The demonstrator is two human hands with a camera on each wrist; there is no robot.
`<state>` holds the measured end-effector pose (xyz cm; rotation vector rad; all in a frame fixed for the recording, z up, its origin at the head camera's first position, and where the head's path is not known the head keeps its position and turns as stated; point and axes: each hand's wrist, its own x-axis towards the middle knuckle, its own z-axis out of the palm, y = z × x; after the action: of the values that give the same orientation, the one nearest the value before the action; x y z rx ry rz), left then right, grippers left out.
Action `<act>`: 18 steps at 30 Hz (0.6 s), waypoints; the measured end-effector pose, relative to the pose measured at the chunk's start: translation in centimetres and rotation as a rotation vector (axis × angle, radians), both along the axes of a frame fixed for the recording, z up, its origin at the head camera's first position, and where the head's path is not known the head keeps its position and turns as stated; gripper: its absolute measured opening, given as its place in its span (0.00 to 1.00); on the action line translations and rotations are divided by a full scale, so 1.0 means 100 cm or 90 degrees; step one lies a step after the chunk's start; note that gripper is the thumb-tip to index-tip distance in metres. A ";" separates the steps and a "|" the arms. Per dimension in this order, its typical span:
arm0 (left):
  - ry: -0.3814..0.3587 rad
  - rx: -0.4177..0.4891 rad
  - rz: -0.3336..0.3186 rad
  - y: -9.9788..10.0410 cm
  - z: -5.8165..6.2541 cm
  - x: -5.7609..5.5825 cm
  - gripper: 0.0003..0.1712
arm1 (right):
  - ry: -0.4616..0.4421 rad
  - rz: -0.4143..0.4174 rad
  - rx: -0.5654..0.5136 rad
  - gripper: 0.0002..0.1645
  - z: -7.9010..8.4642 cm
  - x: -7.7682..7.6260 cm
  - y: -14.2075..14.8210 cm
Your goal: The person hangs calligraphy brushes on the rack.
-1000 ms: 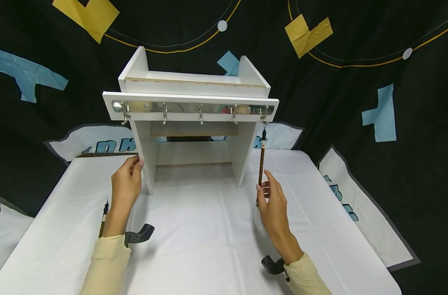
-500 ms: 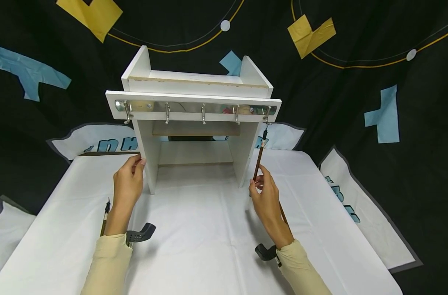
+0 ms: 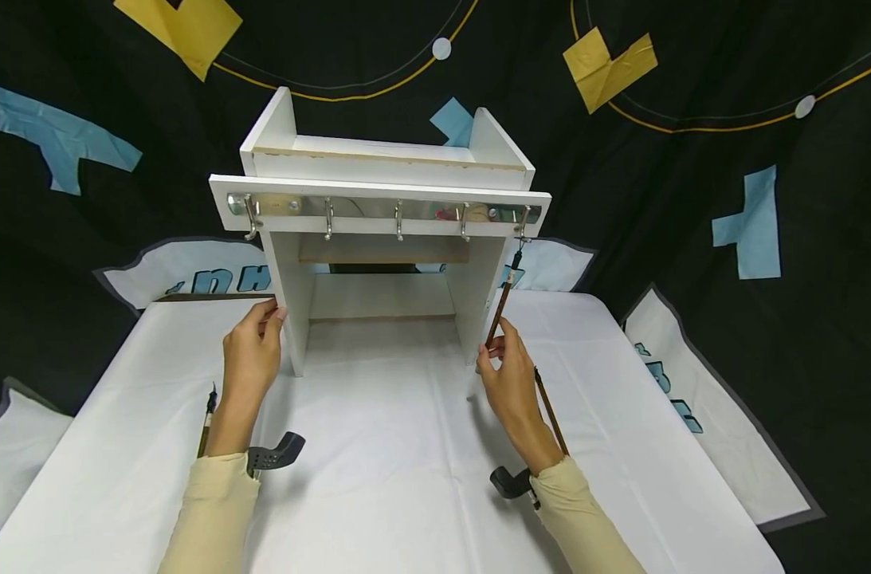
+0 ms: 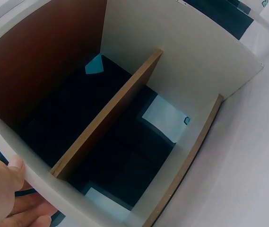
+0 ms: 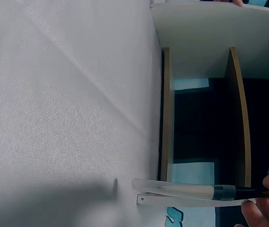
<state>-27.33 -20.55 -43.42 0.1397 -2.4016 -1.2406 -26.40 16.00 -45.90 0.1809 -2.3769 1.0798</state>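
A white shelf unit (image 3: 392, 173) with a front rail of metal hooks (image 3: 399, 219) stands on the table. My left hand (image 3: 252, 351) grips the front edge of its left side panel; in the left wrist view the thumb lies at that edge (image 4: 42, 182), the fingers on the outer side. From the rightmost hook a brown-handled brush (image 3: 502, 301) hangs by its loop, slanting down to the left. My right hand (image 3: 510, 387) pinches it low down, beside the right side panel. In the right wrist view a clear cap covers the brush's pale bristles (image 5: 186, 190).
A second brush (image 3: 550, 410) lies on the white-covered table (image 3: 392, 478), partly behind my right wrist. Another brush (image 3: 207, 422) lies beside my left forearm, partly hidden. Black cloth with taped paper shapes (image 3: 747, 223) hangs behind.
My right hand has moved left, swinging the hanging brush's lower end toward the shelf, so it now slants. The second brush has come into view beside the right wrist. My left hand stays put.
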 end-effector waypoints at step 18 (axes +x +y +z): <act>-0.013 0.001 0.000 0.001 0.000 0.000 0.29 | -0.034 0.000 0.020 0.38 -0.001 -0.004 0.004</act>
<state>-27.37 -20.47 -43.38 0.1526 -2.4182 -1.2471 -26.85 16.36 -46.04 0.1647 -2.4422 1.0603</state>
